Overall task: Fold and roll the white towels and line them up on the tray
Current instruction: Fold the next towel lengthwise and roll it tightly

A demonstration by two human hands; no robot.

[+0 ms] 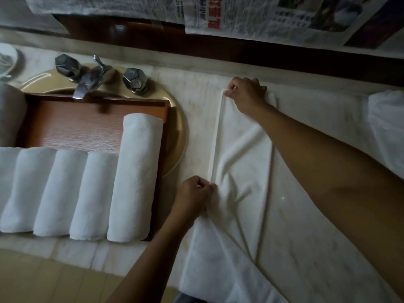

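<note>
We pinch the narrow folded edge of a soft white terry towel (240, 162) at both ends, left hand (193, 193) near, right hand (247, 92) far, on the pale marble counter (196, 132); beside it, plump cylindrical rolled towels (87, 193) line the rectangular wooden tray (87, 123).

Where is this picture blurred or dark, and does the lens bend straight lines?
Head view: the light is dim and the corners darken; the newspapers at the top and the faucet are smeared by motion blur; the rolled towels on the tray and the flat towel look sharper; the dark wooden ledge bows, a wide-angle effect.
</note>
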